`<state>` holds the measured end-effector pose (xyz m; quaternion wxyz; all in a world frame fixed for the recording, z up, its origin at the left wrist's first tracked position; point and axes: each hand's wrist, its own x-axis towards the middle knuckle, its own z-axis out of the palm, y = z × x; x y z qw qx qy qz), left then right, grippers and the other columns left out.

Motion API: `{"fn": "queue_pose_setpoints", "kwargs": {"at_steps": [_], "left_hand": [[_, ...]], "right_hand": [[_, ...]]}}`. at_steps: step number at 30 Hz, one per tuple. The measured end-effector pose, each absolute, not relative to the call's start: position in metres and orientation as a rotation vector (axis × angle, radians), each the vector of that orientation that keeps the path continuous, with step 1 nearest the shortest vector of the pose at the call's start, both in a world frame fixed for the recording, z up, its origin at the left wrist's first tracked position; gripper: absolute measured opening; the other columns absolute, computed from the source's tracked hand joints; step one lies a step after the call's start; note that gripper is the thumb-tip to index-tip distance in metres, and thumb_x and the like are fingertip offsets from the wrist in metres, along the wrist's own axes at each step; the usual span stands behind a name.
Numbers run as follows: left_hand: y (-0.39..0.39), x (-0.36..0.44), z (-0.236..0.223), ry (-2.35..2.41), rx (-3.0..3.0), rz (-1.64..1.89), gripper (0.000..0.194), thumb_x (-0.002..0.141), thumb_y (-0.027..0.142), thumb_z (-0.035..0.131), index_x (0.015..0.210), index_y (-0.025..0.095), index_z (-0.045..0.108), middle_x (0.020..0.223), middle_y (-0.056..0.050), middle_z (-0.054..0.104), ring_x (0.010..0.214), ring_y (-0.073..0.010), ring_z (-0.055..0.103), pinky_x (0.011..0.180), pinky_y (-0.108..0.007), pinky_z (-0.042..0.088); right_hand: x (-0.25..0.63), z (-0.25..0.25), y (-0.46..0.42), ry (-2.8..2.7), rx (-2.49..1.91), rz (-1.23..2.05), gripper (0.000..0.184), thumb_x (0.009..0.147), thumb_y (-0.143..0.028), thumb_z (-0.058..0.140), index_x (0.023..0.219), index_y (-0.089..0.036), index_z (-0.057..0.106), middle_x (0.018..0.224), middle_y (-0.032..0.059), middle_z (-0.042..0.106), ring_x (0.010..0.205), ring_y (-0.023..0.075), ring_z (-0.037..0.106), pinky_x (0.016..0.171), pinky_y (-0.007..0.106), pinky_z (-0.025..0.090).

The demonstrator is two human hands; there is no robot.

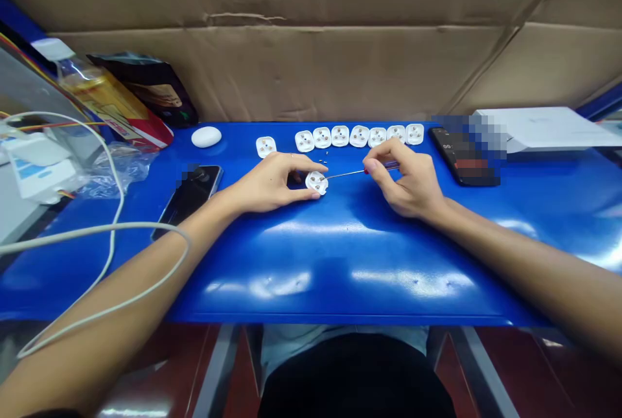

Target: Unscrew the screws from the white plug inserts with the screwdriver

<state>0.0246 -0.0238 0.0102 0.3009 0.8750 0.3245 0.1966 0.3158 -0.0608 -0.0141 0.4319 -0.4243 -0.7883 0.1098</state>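
Note:
My left hand [269, 181] rests on the blue table [340, 262] and pinches a small white plug part [317, 181] between thumb and fingers. My right hand [405, 178] is closed round a thin screwdriver [347, 174] with a red-and-clear handle; its metal tip touches the plug part. A few tiny screws [324, 160] lie just behind the part. Further back, a row of several white plug parts [358, 135] stands in line, with one more [265, 146] set apart to the left.
A dark phone [189, 194] lies left of my left hand, another phone [461, 155] at the right. A white oval case [207, 137], a bottle [104, 97], a dark pouch [155, 87], a white cable [111, 230] and a white box [544, 127] surround them. A cardboard wall [311, 48] stands behind.

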Motion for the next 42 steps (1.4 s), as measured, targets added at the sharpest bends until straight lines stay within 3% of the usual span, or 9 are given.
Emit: {"fn": "queue_pose_setpoints", "kwargs": {"at_steps": [3, 8, 12, 20, 25, 30, 37, 39, 42], "left_hand": [[-0.024, 0.025, 0.011, 0.874, 2.321, 0.511, 0.052, 0.092, 0.048, 0.081, 0.136, 0.022, 0.075, 0.135, -0.009, 0.077, 0.123, -0.0291, 0.072, 0.107, -0.04, 0.056], [-0.024, 0.025, 0.01, 0.869, 2.309, 0.512, 0.051, 0.091, 0.049, 0.081, 0.135, 0.024, 0.076, 0.135, -0.008, 0.077, 0.122, -0.0297, 0.073, 0.107, -0.041, 0.056], [-0.023, 0.024, 0.009, 0.839, 2.312, 0.527, 0.053, 0.091, 0.05, 0.081, 0.136, 0.024, 0.076, 0.135, -0.01, 0.077, 0.122, -0.031, 0.073, 0.106, -0.042, 0.057], [-0.023, 0.024, 0.009, 0.838, 2.327, 0.533, 0.053, 0.092, 0.051, 0.08, 0.137, 0.023, 0.075, 0.136, -0.009, 0.077, 0.122, -0.0304, 0.073, 0.107, -0.043, 0.057], [-0.023, 0.024, 0.009, 0.851, 2.318, 0.525, 0.053, 0.092, 0.049, 0.081, 0.137, 0.022, 0.076, 0.135, -0.008, 0.077, 0.121, -0.0295, 0.073, 0.107, -0.041, 0.057], [-0.023, 0.024, 0.009, 0.869, 2.317, 0.517, 0.054, 0.092, 0.051, 0.08, 0.137, 0.022, 0.075, 0.136, -0.009, 0.076, 0.123, -0.0301, 0.073, 0.108, -0.042, 0.056], [-0.025, 0.026, 0.012, 0.931, 2.323, 0.517, 0.068, 0.087, 0.054, 0.083, 0.145, 0.022, 0.069, 0.143, -0.012, 0.071, 0.116, -0.0304, 0.071, 0.1, -0.044, 0.059], [-0.026, 0.027, 0.013, 0.919, 2.341, 0.539, 0.065, 0.089, 0.057, 0.081, 0.143, 0.023, 0.069, 0.15, -0.013, 0.066, 0.124, -0.0319, 0.068, 0.102, -0.045, 0.059], [-0.028, 0.029, 0.013, 0.909, 2.378, 0.549, 0.055, 0.095, 0.059, 0.073, 0.138, 0.025, 0.071, 0.161, -0.012, 0.056, 0.146, -0.0349, 0.054, 0.119, -0.051, 0.049]], "right_hand": [[0.315, -0.014, -0.06, -1.971, -1.045, 0.255, 0.004, 0.1, -0.03, 0.063, 0.103, -0.028, 0.065, 0.093, 0.0042, 0.077, 0.08, 0.0239, 0.072, 0.074, 0.04, 0.059], [0.314, -0.011, -0.062, -1.982, -0.955, 0.231, 0.022, 0.091, -0.028, 0.069, 0.113, -0.028, 0.066, 0.102, 0.0065, 0.078, 0.088, 0.0268, 0.074, 0.081, 0.043, 0.062], [0.313, -0.013, -0.063, -1.958, -1.036, 0.215, 0.009, 0.1, -0.034, 0.064, 0.102, -0.026, 0.068, 0.092, 0.0042, 0.078, 0.08, 0.0231, 0.074, 0.072, 0.037, 0.06], [0.315, -0.014, -0.06, -1.973, -0.931, 0.203, 0.023, 0.093, -0.028, 0.069, 0.115, -0.025, 0.067, 0.103, 0.0065, 0.078, 0.087, 0.0247, 0.075, 0.078, 0.039, 0.064], [0.315, -0.016, -0.058, -1.974, -1.042, 0.206, 0.008, 0.101, -0.033, 0.066, 0.102, -0.025, 0.069, 0.092, 0.0033, 0.078, 0.074, 0.0206, 0.073, 0.067, 0.034, 0.059], [0.314, -0.017, -0.058, -1.922, -0.994, 0.23, 0.005, 0.101, -0.029, 0.067, 0.103, -0.025, 0.068, 0.093, 0.0033, 0.078, 0.075, 0.0198, 0.073, 0.07, 0.034, 0.058], [0.319, -0.02, -0.048, -1.833, -1.095, 0.333, 0.02, 0.107, -0.041, 0.06, 0.107, -0.023, 0.067, 0.1, 0.0088, 0.076, 0.084, 0.0238, 0.073, 0.076, 0.04, 0.06], [0.32, -0.022, -0.046, -1.86, -1.127, 0.353, 0.023, 0.108, -0.045, 0.058, 0.111, -0.023, 0.066, 0.101, 0.0082, 0.075, 0.081, 0.0223, 0.072, 0.074, 0.039, 0.059], [0.32, -0.023, -0.045, -1.927, -1.133, 0.358, 0.027, 0.111, -0.047, 0.051, 0.115, -0.025, 0.064, 0.098, 0.0059, 0.074, 0.076, 0.02, 0.069, 0.072, 0.037, 0.056]]}}
